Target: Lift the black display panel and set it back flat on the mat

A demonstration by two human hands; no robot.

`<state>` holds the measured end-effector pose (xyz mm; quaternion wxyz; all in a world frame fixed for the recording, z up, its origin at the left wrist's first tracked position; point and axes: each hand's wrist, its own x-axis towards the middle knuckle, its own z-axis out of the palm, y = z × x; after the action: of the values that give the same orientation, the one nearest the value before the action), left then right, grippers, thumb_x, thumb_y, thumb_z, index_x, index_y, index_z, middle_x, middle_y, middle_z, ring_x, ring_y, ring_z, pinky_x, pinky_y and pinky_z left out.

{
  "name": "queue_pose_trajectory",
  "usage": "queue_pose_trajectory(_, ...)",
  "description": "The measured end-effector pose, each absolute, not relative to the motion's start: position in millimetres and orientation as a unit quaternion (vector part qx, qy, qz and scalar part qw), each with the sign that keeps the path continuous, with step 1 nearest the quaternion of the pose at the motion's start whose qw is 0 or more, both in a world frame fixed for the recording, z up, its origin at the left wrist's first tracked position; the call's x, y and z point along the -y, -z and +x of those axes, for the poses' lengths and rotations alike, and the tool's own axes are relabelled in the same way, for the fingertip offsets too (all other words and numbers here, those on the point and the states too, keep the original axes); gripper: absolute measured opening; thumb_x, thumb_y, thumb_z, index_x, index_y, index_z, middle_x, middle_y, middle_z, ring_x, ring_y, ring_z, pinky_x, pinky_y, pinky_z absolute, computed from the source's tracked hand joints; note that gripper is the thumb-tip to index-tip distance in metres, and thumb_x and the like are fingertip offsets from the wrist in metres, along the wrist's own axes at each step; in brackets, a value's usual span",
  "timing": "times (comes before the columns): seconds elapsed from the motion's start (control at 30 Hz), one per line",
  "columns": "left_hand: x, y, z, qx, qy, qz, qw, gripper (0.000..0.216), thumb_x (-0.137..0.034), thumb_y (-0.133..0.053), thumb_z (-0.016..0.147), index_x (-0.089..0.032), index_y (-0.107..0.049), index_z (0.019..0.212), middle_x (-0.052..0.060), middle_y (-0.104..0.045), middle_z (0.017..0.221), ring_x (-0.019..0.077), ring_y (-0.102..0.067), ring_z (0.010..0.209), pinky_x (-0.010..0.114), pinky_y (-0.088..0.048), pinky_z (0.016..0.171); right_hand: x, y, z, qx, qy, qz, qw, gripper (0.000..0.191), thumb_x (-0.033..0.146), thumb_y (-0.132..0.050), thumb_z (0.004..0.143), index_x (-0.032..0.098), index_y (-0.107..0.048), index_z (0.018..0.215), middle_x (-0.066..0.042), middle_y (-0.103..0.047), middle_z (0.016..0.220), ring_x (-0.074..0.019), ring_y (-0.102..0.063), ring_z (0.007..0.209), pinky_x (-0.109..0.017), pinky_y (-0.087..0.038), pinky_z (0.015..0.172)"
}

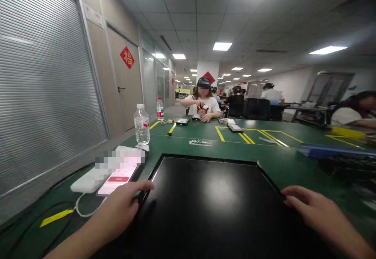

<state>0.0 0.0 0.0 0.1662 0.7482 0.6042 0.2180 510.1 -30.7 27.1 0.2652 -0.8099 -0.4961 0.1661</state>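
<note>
A flat black monitor screen point(223, 208) with a thin dark frame lies before me over the green table, its glossy face up and reflecting a ceiling light. My left hand point(123, 204) grips its left edge, one finger reaching over the frame. On the opposite side, my right hand point(311, 204) is closed on the right edge, fingertips at the border. The undersides of both grips are hidden. Close to my left hand lies a phone point(117, 178) with a lit pink screen, beside a white object point(88, 178) with a white cable.
A clear water bottle point(142, 128) and a smaller red-capped bottle point(160, 109) stand at the left. The green table point(170, 143) carries yellow tape outlines and hard drives point(235, 128). Across it sits a person point(202, 104) handling a small item. Dark parts point(343, 169) are piled right.
</note>
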Motion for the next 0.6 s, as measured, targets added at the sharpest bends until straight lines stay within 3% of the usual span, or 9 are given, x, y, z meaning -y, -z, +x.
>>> queue_pose_trajectory(0.13, 3.3, -5.9, 3.7, -0.601, -0.227, 0.749, 0.162, 0.051, -0.003, -0.044, 0.070, -0.025, -0.070, 0.107, 0.004, -0.079, 0.122, 0.0268, -0.069, 0.122, 0.040, -0.045, 0.109, 34.0, -23.2, 513.0, 0.510, -0.154, -0.802, 0.271, 0.057, 0.064, -0.048, 0.051, 0.028, -0.075, 0.087, -0.007, -0.079, 0.096, -0.0358, -0.070, 0.094, -0.047, -0.051, 0.083)
queue_pose_trajectory(0.33, 5.1, -17.6, 8.4, -0.599, -0.230, 0.746, 0.179, 0.022, -0.008, -0.048, 0.068, -0.029, -0.056, 0.071, -0.001, -0.079, 0.086, 0.0263, -0.075, 0.098, 0.031, -0.052, 0.086, 32.7, -17.1, 517.2, 0.518, -0.142, -0.806, 0.248, 0.060, 0.065, -0.046, 0.056, 0.027, -0.075, 0.092, -0.006, -0.077, 0.088, -0.0330, -0.070, 0.075, -0.046, -0.051, 0.073)
queue_pose_trajectory(0.6, 4.4, -20.8, 11.6, -0.604, -0.240, 0.729, 0.214, 0.022, -0.015, -0.050, 0.069, -0.030, -0.037, 0.060, 0.002, -0.081, 0.081, 0.0295, -0.077, 0.101, 0.033, -0.053, 0.083, 31.5, -17.1, 516.5, 0.516, -0.146, -0.804, 0.257, 0.058, 0.065, -0.047, 0.055, 0.027, -0.075, 0.090, -0.008, -0.078, 0.091, -0.0330, -0.070, 0.078, -0.045, -0.053, 0.072)
